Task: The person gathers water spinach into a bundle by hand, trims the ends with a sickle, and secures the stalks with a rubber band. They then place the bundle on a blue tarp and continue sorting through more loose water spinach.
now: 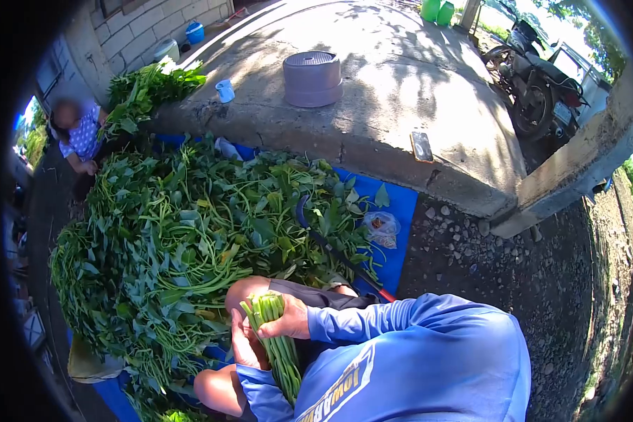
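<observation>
While gripped, ribbed green stalks (278, 344)

Both hands (271, 330) around stem bundle (278, 344)

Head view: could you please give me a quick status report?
Both hands clasp the stem bundle: right hand, left hand. Cut ends up. Leafy greens pile just ahead.

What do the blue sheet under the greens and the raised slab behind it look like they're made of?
The blue sheet looks like a plastic tarpaulin: smooth, thin, lying flat with a slight sheen. The slab looks like bare concrete: grey, matt and rough, with a crack down its edge.
</observation>
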### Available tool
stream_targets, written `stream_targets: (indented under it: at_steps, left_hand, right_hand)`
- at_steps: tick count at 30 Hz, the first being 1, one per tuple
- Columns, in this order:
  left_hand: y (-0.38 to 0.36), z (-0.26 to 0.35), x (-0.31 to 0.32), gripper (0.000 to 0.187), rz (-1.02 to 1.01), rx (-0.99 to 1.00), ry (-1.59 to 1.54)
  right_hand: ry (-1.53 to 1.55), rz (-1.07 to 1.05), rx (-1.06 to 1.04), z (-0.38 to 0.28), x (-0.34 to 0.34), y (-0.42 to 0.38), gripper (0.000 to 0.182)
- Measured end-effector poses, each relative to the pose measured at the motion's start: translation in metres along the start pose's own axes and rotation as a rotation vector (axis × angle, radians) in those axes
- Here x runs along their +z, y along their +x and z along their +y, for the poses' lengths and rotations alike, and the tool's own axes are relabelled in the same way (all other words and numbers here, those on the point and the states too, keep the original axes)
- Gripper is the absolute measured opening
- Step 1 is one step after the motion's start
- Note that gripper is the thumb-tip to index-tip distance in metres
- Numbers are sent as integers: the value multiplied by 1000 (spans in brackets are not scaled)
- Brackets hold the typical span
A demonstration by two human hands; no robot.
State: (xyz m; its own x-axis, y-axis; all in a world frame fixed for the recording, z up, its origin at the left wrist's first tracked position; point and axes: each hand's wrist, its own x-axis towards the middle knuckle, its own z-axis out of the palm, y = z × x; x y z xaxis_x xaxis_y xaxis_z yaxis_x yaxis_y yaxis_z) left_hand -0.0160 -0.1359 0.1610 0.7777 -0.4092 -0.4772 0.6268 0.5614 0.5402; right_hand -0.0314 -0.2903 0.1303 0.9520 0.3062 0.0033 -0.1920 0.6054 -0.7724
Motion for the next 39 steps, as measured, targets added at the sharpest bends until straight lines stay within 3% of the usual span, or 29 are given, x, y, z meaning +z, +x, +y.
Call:
stream_targets:
  at_steps: [3, 5, 7, 8, 10, 13, 14, 16, 17, 18, 20, 22, 24, 25, 26, 27, 30, 32, 34, 36, 37, 39]
  left_hand:
    - [11, 1, 11, 49, -21, -19, -88]
    - [5, -7, 3, 44, -18, 115, 58]
    - [16, -4, -1, 23, 114, -16, -82]
    - [25, -5, -47, 13, -1, 65, -69]
    - [23, -13, -39, 26, -31, 156, -126]
    - [14, -12, -24, 29, 188, 256, 183]
    - [26, -32, -20, 34, 280, 429, 237]
    - [31, -33, -29, 38, 296, 568, 772]
    - [34, -35, -29, 40, 331, 473, 689]
    - [34, -36, -24, 40, 460, 548, 1059]
    - [38, -41, -25, 44, 379, 537, 1141]
    - [41, -44, -19, 46, 353, 444, 1163]
    - [38, -43, -12, 47, 337, 394, 1206]
    - [26, -50, -14, 50, 358, 326, 1193]
    - [36, -46, -11, 53, 358, 332, 1164]
    - [41, -35, -10, 55, 392, 336, 1152]
    - [38, -28, -6, 62, 441, 291, 1109]
    - [35, -27, -14, 69, 489, 285, 1064]
    - [39, -31, -17, 69, 542, 280, 1132]
    - [37, -29, -12, 69, 486, 269, 1084]
    - [35, -32, -15, 69, 480, 235, 1042]
    - [35, -36, -23, 67, 465, 226, 1004]
  right_hand:
    - [-41, 22, -19, -12, 0, -4, 57]
    - [-56, 68, -33, -26, 6, -11, 50]
    - [-186, 29, -94, -22, -6, -12, 47]
    - [-248, 13, -124, -19, -11, -13, 46]
    - [-290, 63, -171, -19, -12, -14, 41]
    - [-335, 61, -115, -16, -20, -16, 42]
    - [-368, 29, -81, -6, -31, -12, 44]
    - [-320, -6, 26, -12, -34, -13, 50]
    - [-414, 12, -6, -26, -33, -21, 51]
    - [-492, 16, -17, -46, -33, -32, 52]
    - [-337, -234, 405, -57, -67, -37, 58]
    - [-744, -265, 712, -53, -118, -35, 52]
    - [-303, 11, 552, -33, -147, -60, 39]
    - [153, 247, 364, -2, -139, -73, 40]
    - [396, 314, 244, 2, -147, -65, 42]
    - [639, 356, 113, 5, -155, -56, 43]
    - [896, 110, 110, -26, -185, -91, 51]
    - [650, 172, 265, -48, -189, -93, 61]
    - [201, 364, 298, -38, -191, -88, 58]
    - [-182, 551, 565, -19, -226, -80, 30]
    - [-482, 723, 669, 3, -242, -79, 23]
    - [-818, 775, 772, 45, -289, -88, 23]
